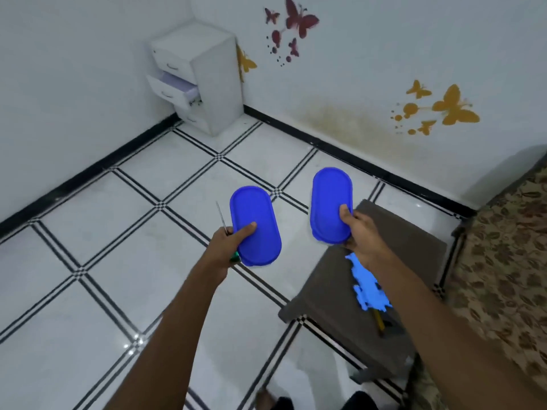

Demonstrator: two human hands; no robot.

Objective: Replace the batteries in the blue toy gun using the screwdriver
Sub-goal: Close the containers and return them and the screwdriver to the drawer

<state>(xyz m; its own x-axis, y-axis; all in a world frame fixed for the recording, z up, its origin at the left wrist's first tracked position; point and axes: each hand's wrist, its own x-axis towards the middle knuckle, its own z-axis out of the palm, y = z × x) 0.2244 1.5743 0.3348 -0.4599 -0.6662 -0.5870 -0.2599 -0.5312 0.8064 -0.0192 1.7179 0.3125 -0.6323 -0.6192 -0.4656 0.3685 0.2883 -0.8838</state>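
My left hand (229, 242) grips a blue oval lid or container (255, 224) with the thumb on top, together with a screwdriver (221, 218) whose metal shaft points up and whose green handle end shows below the hand. My right hand (359, 229) holds a second blue oval container (331, 199) out over the floor, thumb on top. The light blue toy gun (368, 287) lies on a brown stool (331, 306), partly hidden under my right forearm. A yellow-handled tool (379, 321) lies beside the gun.
The floor (118, 261) is white tile with black lines. A white drawer cabinet (196, 76) stands in the far corner with one drawer pulled out. A patterned brown covering (503, 261) fills the right side. The walls carry butterfly stickers.
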